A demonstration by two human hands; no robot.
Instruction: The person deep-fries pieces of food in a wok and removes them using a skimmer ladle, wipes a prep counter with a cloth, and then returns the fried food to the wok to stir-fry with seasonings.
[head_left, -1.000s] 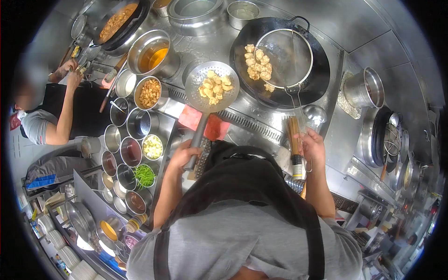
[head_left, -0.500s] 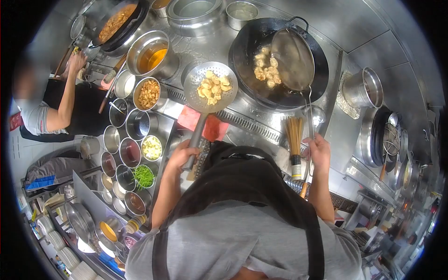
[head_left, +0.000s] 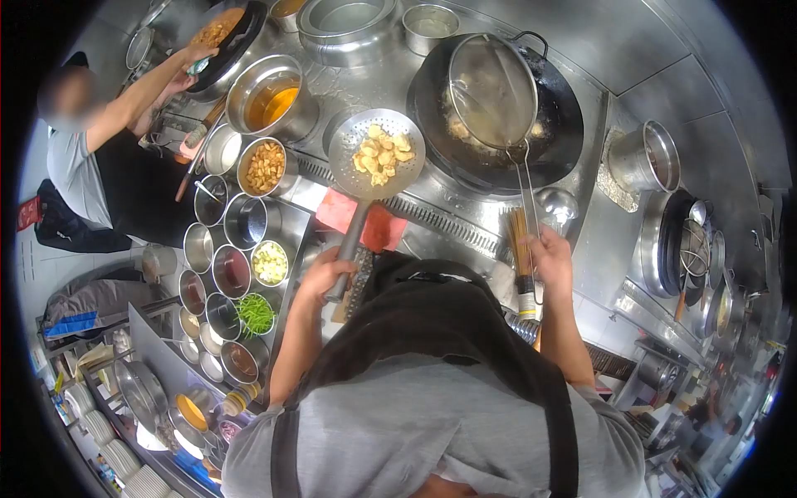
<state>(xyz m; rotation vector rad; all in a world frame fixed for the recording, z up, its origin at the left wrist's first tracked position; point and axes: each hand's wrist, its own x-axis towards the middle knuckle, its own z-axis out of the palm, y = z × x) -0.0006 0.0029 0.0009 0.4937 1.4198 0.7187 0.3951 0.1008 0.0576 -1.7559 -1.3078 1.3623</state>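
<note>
My left hand (head_left: 328, 278) is closed round the handle of a perforated skimmer (head_left: 347, 173), which carries several golden fried pieces (head_left: 383, 158). In my right hand (head_left: 551, 256) is the long wire handle of a round mesh strainer (head_left: 495, 87). The strainer's mesh lies over the black wok (head_left: 569, 116) and covers much of its inside. A few fried pieces show dimly through the mesh. Beside my right hand stands a bamboo wok brush (head_left: 520, 249), and a ladle (head_left: 558, 206) rests just past it.
Steel pots with sauces, nuts, chopped white vegetable and cut greens (head_left: 256, 314) crowd the left. A pot of amber oil (head_left: 274, 100) stands behind them. At the far left a co-worker (head_left: 83, 166) reaches toward another wok (head_left: 237, 46). More pans (head_left: 668, 241) stand at right.
My right hand has shifted left, bringing the strainer left across the wok over the fried pieces. The skimmer has barely moved. The co-worker now reaches up to the far wok.
</note>
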